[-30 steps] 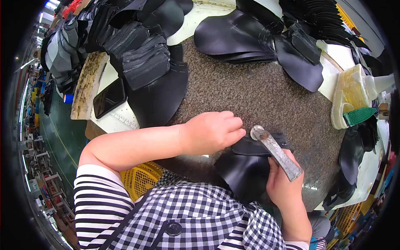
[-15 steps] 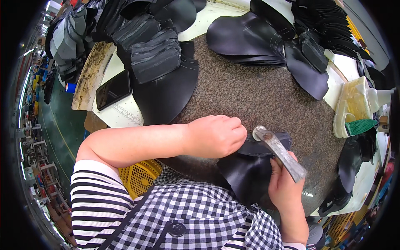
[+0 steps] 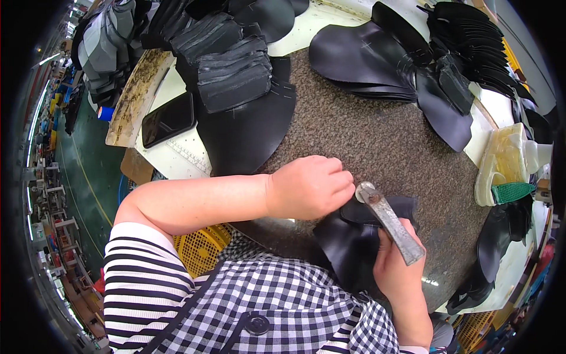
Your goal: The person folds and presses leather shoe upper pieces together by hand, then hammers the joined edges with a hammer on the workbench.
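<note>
My right hand [image 3: 402,259] is closed on a hammer [image 3: 394,227], whose round metal face is at the upper left and whose long flat end points to the lower right. Its handle is mostly hidden. Under the hammer lies a black leather-like piece [image 3: 348,239] with a dark folded strip [image 3: 386,209] along its upper edge. My left hand [image 3: 311,187] is closed in a fist beside the hammer's face, above the left part of that piece. Whatever its fingers may hold is hidden.
Around the speckled brown work surface [image 3: 330,130] lie black cut pieces [image 3: 359,53] in stacks and several bundled dark strips [image 3: 234,75]. A phone [image 3: 169,120] and a clear ruler [image 3: 187,154] lie at left. A yellowish glue container [image 3: 506,156] with a green brush [image 3: 512,193] stands at right.
The whole view has shifted slightly. Against the table, the hammer and my right hand have moved a little left. Both hands stay closed.
</note>
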Demonstrator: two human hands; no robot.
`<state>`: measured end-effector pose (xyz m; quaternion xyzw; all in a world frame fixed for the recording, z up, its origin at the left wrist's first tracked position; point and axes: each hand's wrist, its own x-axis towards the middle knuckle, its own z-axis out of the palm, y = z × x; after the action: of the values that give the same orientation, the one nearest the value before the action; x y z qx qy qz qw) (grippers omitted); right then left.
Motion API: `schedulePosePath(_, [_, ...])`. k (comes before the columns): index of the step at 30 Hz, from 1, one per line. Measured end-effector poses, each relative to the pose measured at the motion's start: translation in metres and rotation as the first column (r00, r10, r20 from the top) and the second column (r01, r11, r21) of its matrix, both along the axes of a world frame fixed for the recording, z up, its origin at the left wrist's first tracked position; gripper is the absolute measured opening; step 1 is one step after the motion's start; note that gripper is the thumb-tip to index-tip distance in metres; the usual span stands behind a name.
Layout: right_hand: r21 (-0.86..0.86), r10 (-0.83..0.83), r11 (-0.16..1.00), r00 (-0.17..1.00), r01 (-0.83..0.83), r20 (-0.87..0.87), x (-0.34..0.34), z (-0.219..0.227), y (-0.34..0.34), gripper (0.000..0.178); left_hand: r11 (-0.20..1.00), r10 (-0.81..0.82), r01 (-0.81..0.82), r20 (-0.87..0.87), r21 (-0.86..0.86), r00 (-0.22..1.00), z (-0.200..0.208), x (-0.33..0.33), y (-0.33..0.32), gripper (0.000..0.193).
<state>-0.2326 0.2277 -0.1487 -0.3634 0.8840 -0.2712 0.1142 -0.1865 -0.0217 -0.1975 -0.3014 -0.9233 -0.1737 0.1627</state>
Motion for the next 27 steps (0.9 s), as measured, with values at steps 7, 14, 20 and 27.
schedulePosePath(7, [0.026, -0.030, 0.999, 1.000, 0.030, 0.010, 0.000, 0.002, -0.003, 0.023, 0.997, 0.002, -0.002, -0.009, -0.074, 1.000, 0.000, 0.009, 0.001, 0.037])
schedulePosePath(14, [0.044, 0.030, 0.999, 0.998, -0.027, -0.063, -0.004, 0.005, -0.006, 0.020, 0.999, 0.039, -0.038, -0.053, 0.022, 0.998, -0.007, 0.025, 0.000, 0.045])
schedulePosePath(20, [-0.017, 0.055, 0.998, 0.993, -0.057, -0.101, -0.001, 0.001, -0.015, 0.020, 0.998, 0.040, -0.037, -0.063, 0.047, 0.997, -0.008, 0.027, 0.000, 0.044])
schedulePosePath(27, [0.037, 0.063, 0.998, 0.994, -0.059, -0.091, -0.005, 0.006, -0.024, 0.013, 0.999, -0.002, 0.006, -0.073, 0.050, 0.997, -0.008, 0.022, 0.002, 0.039])
